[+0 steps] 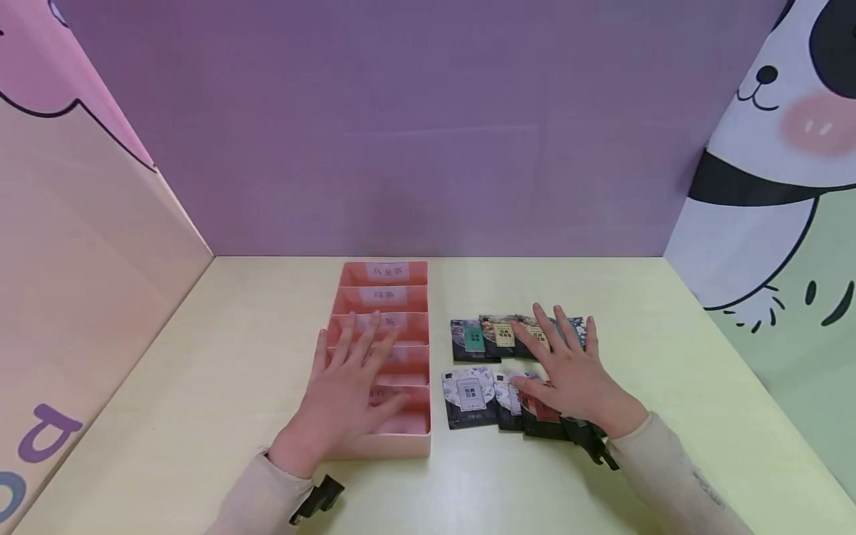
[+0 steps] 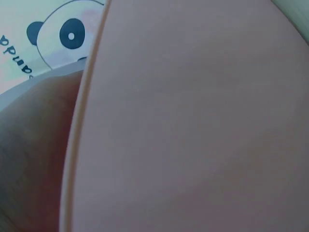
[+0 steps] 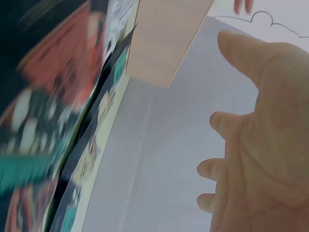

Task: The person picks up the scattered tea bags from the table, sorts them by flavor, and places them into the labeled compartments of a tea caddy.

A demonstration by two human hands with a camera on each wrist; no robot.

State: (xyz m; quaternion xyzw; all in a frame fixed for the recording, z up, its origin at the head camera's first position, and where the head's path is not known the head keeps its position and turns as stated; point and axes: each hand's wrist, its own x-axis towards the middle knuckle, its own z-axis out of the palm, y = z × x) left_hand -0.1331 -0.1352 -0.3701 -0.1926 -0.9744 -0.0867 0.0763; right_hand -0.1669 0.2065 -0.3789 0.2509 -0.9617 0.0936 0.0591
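My right hand (image 1: pixel 576 383), spread wide, above packets (image 1: pixel 470 399) | pink box (image 1: pixel 413 375) left of them, long axis running away | my left hand (image 1: pixel 344 394), also spread, over it

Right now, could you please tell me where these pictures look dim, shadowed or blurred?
Head view: fairly even light, with faint shadows on the table; left wrist view: the pink box looks dim and soft; right wrist view: the nearest packets are streaked with blur, the right hand sharper.
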